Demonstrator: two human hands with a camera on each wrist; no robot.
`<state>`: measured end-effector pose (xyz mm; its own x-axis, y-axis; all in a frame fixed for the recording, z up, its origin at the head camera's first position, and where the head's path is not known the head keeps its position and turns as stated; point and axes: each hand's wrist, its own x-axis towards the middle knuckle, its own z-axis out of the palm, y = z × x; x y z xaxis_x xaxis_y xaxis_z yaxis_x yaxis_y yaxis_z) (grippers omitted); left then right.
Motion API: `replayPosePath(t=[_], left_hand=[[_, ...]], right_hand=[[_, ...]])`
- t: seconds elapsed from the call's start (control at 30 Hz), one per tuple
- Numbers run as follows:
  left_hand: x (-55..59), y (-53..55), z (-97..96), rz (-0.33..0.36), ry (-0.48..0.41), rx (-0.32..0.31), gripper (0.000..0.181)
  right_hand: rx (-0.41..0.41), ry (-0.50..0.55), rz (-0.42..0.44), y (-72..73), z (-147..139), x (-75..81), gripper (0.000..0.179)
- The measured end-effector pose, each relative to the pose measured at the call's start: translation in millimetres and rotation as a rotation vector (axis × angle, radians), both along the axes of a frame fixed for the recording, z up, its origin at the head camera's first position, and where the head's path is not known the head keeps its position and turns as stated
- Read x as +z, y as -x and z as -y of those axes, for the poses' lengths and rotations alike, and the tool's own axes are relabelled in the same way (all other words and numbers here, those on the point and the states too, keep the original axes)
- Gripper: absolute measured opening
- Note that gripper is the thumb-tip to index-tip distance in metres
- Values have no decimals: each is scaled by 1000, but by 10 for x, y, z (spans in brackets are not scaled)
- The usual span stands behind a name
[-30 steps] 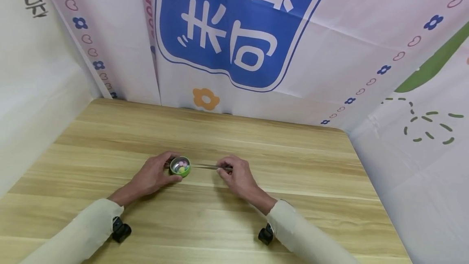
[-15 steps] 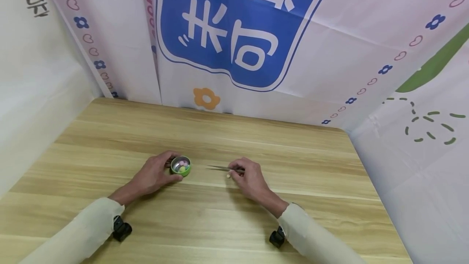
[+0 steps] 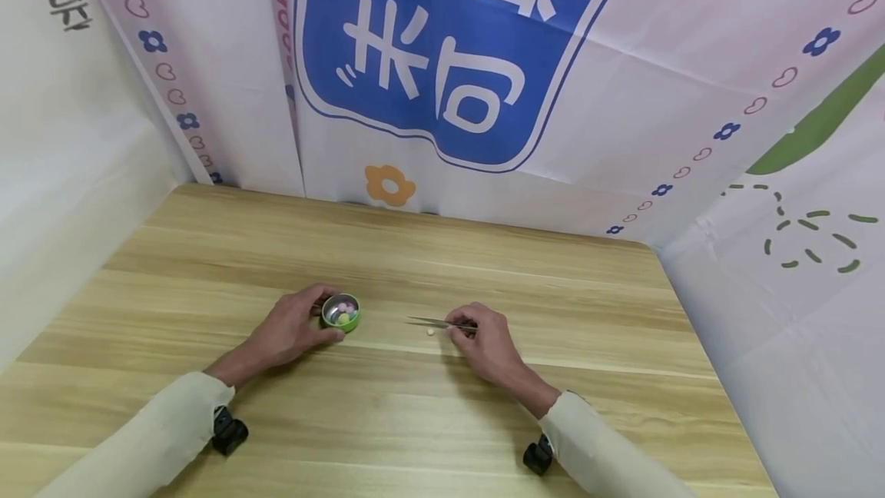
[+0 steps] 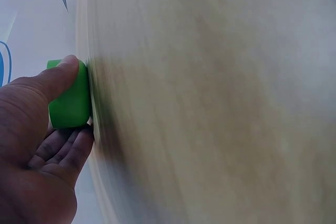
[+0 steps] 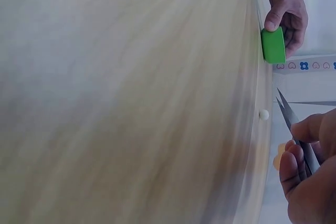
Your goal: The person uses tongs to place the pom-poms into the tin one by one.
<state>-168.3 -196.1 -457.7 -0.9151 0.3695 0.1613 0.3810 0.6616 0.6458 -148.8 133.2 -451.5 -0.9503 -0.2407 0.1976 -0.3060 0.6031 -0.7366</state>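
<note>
My left hand point(image 3: 293, 329) holds a small round green bowl point(image 3: 351, 324) on the table, thumb on the near side and fingers round the far side. Inside the bowl, with its silvery lining, lie several small pastel balls point(image 3: 344, 319) in pink, yellow and blue. To the right, my right hand point(image 3: 487, 344) pinches a pair of metal tweezers point(image 3: 430, 322), whose slightly parted tips point left toward the bowl with nothing between them. A small cream-coloured ball point(image 3: 430, 332) sits on the table just below the tweezers, apart from them; the right wrist view shows this ball point(image 5: 264, 114) too.
The wooden table point(image 3: 387, 421) ends at a printed cloth backdrop point(image 3: 581, 175) at the back. White cloth walls point(image 3: 781, 344) stand along its left and right sides. Each wrist carries a small black camera point(image 3: 230, 433).
My right hand has drawn back to the right with the tweezers, away from the bowl. The cream ball, hidden at first, has come into sight. The left hand and bowl have stayed put.
</note>
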Motion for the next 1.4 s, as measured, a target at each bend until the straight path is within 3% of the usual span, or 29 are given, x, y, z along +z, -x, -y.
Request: replayPosePath(t=[1.4], left_hand=[[-7, -9, -6, 0, -3, -1, 60]], right_hand=[[-23, -7, -4, -137, -204, -108, 6]])
